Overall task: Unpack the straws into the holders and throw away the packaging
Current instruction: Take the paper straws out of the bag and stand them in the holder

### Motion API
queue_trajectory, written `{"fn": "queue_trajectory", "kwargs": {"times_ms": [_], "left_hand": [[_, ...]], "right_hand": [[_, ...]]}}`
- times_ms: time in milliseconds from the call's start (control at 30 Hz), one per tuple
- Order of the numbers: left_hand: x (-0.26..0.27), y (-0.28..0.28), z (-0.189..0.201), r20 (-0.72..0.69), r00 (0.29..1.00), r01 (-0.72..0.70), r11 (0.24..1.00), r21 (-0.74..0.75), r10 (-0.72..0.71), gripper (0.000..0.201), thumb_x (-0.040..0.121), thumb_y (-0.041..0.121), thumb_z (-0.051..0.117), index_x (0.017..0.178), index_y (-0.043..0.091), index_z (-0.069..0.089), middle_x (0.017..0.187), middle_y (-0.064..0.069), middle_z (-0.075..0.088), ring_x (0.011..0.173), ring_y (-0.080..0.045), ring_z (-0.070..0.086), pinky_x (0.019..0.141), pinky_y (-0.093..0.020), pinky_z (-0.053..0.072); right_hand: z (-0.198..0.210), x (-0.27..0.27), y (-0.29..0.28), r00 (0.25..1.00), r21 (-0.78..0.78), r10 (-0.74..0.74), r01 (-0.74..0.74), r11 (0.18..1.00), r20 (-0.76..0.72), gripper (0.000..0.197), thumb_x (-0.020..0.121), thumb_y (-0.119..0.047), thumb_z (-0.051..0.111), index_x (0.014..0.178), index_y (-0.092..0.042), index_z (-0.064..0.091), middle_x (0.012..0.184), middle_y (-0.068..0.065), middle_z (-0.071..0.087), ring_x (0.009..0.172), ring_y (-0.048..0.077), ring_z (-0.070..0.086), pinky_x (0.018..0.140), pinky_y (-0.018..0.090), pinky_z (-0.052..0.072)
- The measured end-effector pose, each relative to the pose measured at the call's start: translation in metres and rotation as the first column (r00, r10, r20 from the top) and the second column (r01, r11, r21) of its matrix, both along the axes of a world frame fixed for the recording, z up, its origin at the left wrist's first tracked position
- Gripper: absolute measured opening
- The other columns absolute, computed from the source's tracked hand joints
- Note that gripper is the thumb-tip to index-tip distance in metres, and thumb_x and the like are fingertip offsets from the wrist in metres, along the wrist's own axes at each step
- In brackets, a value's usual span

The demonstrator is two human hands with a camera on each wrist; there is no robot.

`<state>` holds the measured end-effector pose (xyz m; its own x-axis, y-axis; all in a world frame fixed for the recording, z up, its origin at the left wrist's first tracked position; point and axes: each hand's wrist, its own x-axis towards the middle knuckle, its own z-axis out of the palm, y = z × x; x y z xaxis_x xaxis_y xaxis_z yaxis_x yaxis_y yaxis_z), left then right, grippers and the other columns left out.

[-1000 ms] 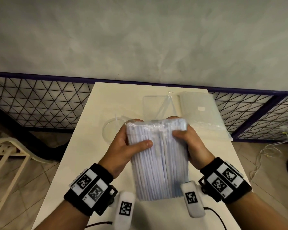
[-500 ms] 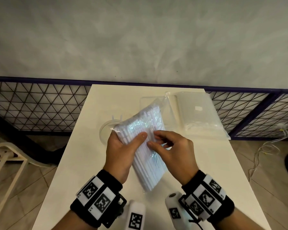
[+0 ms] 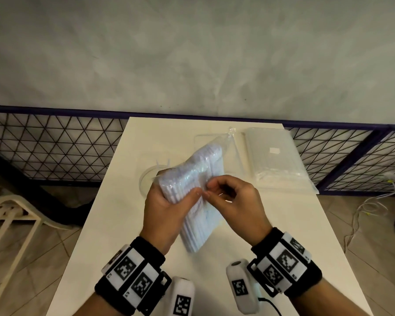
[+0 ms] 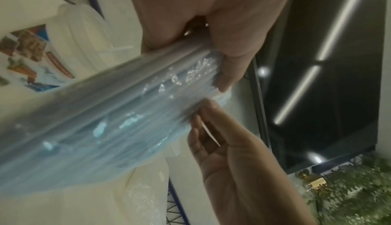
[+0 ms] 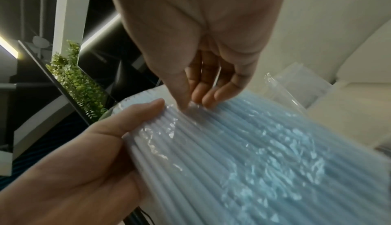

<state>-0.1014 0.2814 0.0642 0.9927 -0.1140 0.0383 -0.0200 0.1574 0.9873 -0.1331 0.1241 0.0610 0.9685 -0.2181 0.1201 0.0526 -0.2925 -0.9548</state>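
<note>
A pack of pale blue straws sealed in clear film hangs slantwise above the white table. My left hand grips its lower left edge, thumb on top. My right hand pinches the film at the pack's middle with thumb and fingertips. The right wrist view shows those fingertips on the crinkled film of the pack, beside my left thumb. A round clear holder sits half hidden behind the pack, and a rectangular clear holder stands further back.
A second sealed pack of clear straws lies at the table's back right. A black wire fence runs behind the table below a grey wall. A white chair stands on the floor to the left, and cables lie to the right.
The pack has turned from upright to slanting in my left hand. My right hand has left the pack's right edge and now pinches the film at its middle.
</note>
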Motion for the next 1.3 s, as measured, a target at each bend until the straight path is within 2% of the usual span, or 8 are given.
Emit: {"fn": "queue_trajectory", "kwargs": {"times_ms": [133,300,633,800,967,1100,1200,1300], "left_hand": [[-0.003,0.000,0.003,0.058,0.998,0.000,0.998,0.065,-0.004,0.044,0.068,0.016,0.081,0.108,0.017,0.062,0.104,-0.003,0.071,0.100,-0.022,0.068,0.091,-0.053,0.053],[-0.005,0.001,0.008,0.130,0.991,0.016,0.990,0.137,-0.034,0.041,0.069,0.019,0.080,0.105,0.024,0.062,0.103,0.004,0.070,0.100,-0.017,0.067,0.092,-0.047,0.053],[-0.001,0.004,0.010,0.249,0.967,0.003,0.976,0.216,-0.058,0.037,0.075,0.008,0.079,0.099,0.028,0.059,0.096,0.017,0.068,0.090,-0.003,0.065,0.081,-0.018,0.051],[0.003,0.010,0.005,0.243,0.968,-0.002,0.962,0.272,-0.066,0.034,0.075,0.010,0.080,0.100,0.024,0.062,0.096,0.013,0.068,0.089,-0.004,0.066,0.081,-0.018,0.052],[0.001,0.024,-0.010,0.137,0.979,0.106,0.949,0.296,-0.153,0.042,0.071,0.009,0.083,0.104,0.025,0.065,0.097,0.011,0.071,0.091,-0.005,0.067,0.079,-0.015,0.052],[-0.007,0.030,-0.020,0.060,0.964,0.230,0.924,0.304,-0.260,0.045,0.067,0.007,0.085,0.101,0.031,0.067,0.097,0.010,0.073,0.091,-0.007,0.068,0.080,-0.017,0.054],[-0.008,0.030,-0.029,0.020,0.939,0.323,0.898,0.299,-0.344,0.047,0.066,0.004,0.085,0.102,0.029,0.067,0.100,0.010,0.073,0.094,-0.005,0.068,0.082,-0.014,0.051],[-0.006,0.029,-0.042,-0.037,0.916,0.394,0.877,0.274,-0.400,0.049,0.067,0.002,0.084,0.108,0.023,0.067,0.105,0.006,0.073,0.100,-0.009,0.068,0.085,-0.017,0.051]], "right_hand": [[0.008,-0.001,0.006,0.991,0.255,-0.105,0.080,0.963,0.085,0.020,0.083,-0.008,0.078,0.102,-0.012,0.075,0.097,0.000,0.076,0.089,0.013,0.071,0.078,0.023,0.055],[0.014,0.001,0.010,0.989,0.681,-0.037,0.124,0.722,-0.141,0.016,0.078,-0.019,0.075,0.093,-0.014,0.075,0.088,0.002,0.072,0.084,0.012,0.065,0.073,0.025,0.045],[0.019,-0.001,0.002,0.994,0.413,0.030,0.015,0.911,-0.102,0.014,0.101,-0.015,0.054,0.097,-0.004,0.063,0.082,0.004,0.071,0.074,0.009,0.064,0.069,0.024,0.042],[0.031,-0.004,0.001,0.991,0.434,0.078,-0.021,0.900,-0.113,0.014,0.101,-0.014,0.052,0.090,-0.009,0.060,0.073,0.007,0.069,0.063,0.017,0.056,0.060,0.018,0.043],[0.049,-0.009,-0.015,0.978,0.605,0.184,-0.090,0.791,-0.095,0.015,0.096,-0.002,0.053,0.094,-0.015,0.045,0.107,0.014,0.075,0.070,0.021,0.062,0.063,0.029,0.038],[0.054,-0.011,-0.033,0.949,0.049,0.316,-0.316,0.947,0.011,0.032,0.077,0.017,0.050,0.084,-0.014,0.050,0.122,-0.004,0.071,0.092,0.009,0.062,0.071,0.023,0.038],[0.050,-0.011,-0.040,0.944,-0.516,0.330,-0.280,0.809,0.005,0.032,0.073,-0.009,0.058,0.086,-0.036,0.069,0.133,-0.024,0.055,0.116,0.010,0.044,0.094,0.015,0.031],[0.042,-0.005,-0.045,0.945,-0.675,0.316,-0.287,0.679,-0.084,0.027,0.080,-0.033,0.061,0.098,-0.050,0.072,0.142,-0.018,0.036,0.123,0.016,0.035,0.104,0.032,0.033]]}}
